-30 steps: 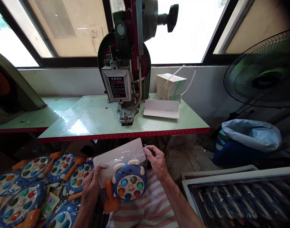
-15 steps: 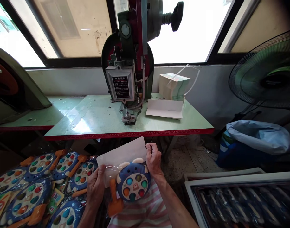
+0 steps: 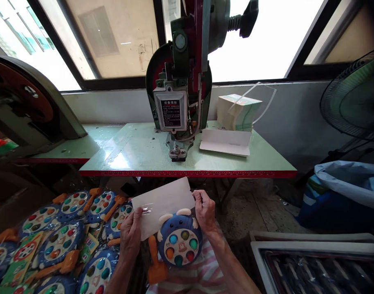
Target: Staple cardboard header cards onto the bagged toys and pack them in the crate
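My left hand (image 3: 131, 232) pinches the left edge of a white card (image 3: 164, 202), thumb in front. Clear plastic film with glints lies over the card around that thumb. At the card's right edge my right hand (image 3: 205, 209) is closed, fingers curled, on what looks like the bag's edge. Below the card, between my hands, hangs a blue animal-faced toy (image 3: 180, 239) with coloured round buttons. An orange toy hammer (image 3: 157, 263) dangles at its left. Both seem to be inside the clear bag, above my striped clothing.
Ahead, a press machine (image 3: 177, 110) stands on a green table (image 3: 128, 157) with a folded white card (image 3: 225, 143) and a card stack (image 3: 238, 111). Bagged toys (image 3: 61, 241) pile up at left. At right are a white-rimmed tray (image 3: 257, 261), a blue sack (image 3: 315, 200) and a fan (image 3: 352, 98).
The view has swung left, so the table and machine sit further right in it. Both hands keep their hold, and the card and toy hang much as before.
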The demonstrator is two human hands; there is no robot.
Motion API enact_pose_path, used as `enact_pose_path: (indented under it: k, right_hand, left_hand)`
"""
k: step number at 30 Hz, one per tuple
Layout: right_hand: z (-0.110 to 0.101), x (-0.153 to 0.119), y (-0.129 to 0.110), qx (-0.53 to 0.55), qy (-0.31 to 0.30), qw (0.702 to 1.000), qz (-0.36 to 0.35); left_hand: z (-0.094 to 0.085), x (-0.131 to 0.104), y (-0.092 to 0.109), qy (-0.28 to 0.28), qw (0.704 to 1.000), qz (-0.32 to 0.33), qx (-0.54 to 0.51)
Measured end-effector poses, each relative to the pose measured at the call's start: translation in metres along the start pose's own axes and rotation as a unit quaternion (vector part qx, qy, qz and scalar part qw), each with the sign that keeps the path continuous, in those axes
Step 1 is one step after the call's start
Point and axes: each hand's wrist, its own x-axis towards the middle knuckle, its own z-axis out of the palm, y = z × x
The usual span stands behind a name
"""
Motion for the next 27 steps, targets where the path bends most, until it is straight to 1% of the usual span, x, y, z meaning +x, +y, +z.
enact_pose_path:
  k: [2,4,6,8,11,14,16,18,20,22,25,27]
  right_hand:
    - [-0.001,0.002,0.0,-0.009,0.001,1.0,-0.022]
    - [-0.002,0.003,-0.002,-0.003,0.002,1.0,-0.025]
    - [-0.003,0.003,-0.006,0.006,-0.004,1.0,-0.02]
    - [-0.003,0.003,-0.009,0.012,-0.023,0.999,-0.019]
    - [-0.003,0.002,-0.012,0.018,-0.044,0.999,-0.024]
    - [-0.004,0.002,-0.015,0.019,-0.027,0.999,-0.028]
    - [-0.005,0.003,-0.016,0.02,-0.017,0.999,-0.028]
    - [-0.008,0.005,-0.017,0.031,-0.021,0.999,-0.016]
    - [-0.01,0.008,-0.017,0.06,-0.049,0.997,0.006]
    - [-0.014,0.014,-0.017,0.094,-0.082,0.992,0.015]
    - [-0.019,0.025,-0.015,0.117,-0.093,0.989,-0.022]
    - [-0.023,0.032,-0.014,0.125,-0.088,0.987,-0.044]
  left_hand:
    - [0.0,-0.002,-0.003,0.018,1.0,-0.015,-0.015]
    - [-0.002,-0.003,-0.005,0.025,0.999,-0.015,-0.027]
    - [-0.005,-0.003,-0.005,0.013,0.999,-0.002,-0.031]
    - [-0.008,-0.001,-0.003,0.003,0.999,0.02,-0.027]
    - [-0.011,0.002,0.001,0.026,0.998,0.041,-0.03]
    - [-0.012,0.001,0.002,0.057,0.997,0.039,-0.044]
    - [-0.013,0.001,0.004,0.057,0.996,0.045,-0.044]
    - [-0.016,0.003,0.008,0.025,0.997,0.066,-0.036]
    - [-0.02,0.007,0.016,-0.024,0.995,0.095,-0.027]
    - [-0.025,0.014,0.026,-0.077,0.991,0.109,-0.025]
    - [-0.033,0.022,0.044,-0.141,0.985,0.093,-0.028]
    - [-0.036,0.026,0.054,-0.164,0.982,0.089,-0.027]
